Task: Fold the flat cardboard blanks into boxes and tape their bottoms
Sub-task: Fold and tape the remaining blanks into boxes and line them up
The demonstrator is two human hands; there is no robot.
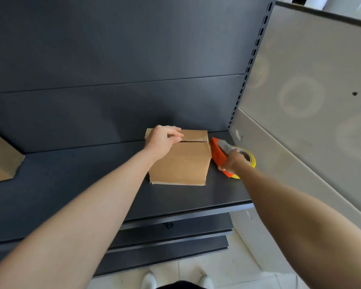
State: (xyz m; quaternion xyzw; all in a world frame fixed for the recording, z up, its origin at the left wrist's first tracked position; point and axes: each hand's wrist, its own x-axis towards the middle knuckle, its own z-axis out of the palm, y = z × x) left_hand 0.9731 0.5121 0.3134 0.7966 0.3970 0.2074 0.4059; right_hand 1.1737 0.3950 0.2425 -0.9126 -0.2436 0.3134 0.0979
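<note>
In the head view we find the box (181, 161) folded on the shelf (71, 184), its seam not yet taped, flaps held shut under the left hand's (163, 140) curled fingers, while the right hand (231, 161), just beside, grips the tape dispenser (218, 156).

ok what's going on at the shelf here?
A person is assembling a box on the shelf. The left hand holds the upward-facing flaps closed at the seam. The right hand grips a tape dispenser right beside the box. The seam shows no tape yet, so taping looks next. More cardboard lies far left.
</note>
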